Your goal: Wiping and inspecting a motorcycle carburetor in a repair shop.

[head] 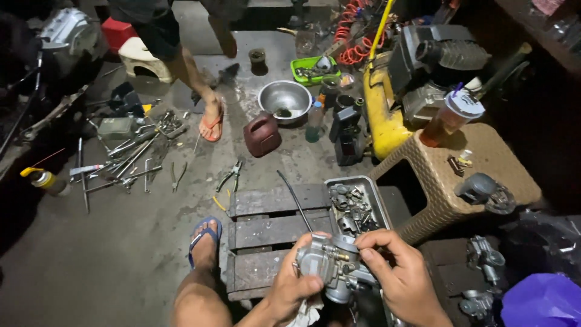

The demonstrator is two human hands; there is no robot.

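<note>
1. The concrete floor [121, 254] fills the left and middle of the view, stained and strewn with tools.
2. A yellow machine body [381, 115] stands far right, with a grey engine part [436, 60] beside it and an orange coiled hose [354, 36] behind.
3. A woven brown stool [436, 188] sits right of centre; on it stand a lidded plastic cup of brown drink [451, 118] and a small metal part [484, 192].
4. A dark wooden pallet [272, 224] lies near centre, bearing a metal tray [378, 194] of small engine parts at its right edge.
5. Another person's leg [193, 79], in an orange sandal, stands at far left centre.
6. A steel bowl [284, 97] sits far centre, a dark red jug [261, 134] just nearer.
7. Spanners and rods [133, 157] lie scattered at left.
8. The carburettor [330, 260] is held near centre, above the pallet's near edge.
9. The left hand [293, 290] grips its left side, fingers curled, with a white rag below.
10. The right hand [399, 272] holds its right side, thumb and forefinger pinching at its top.
</note>
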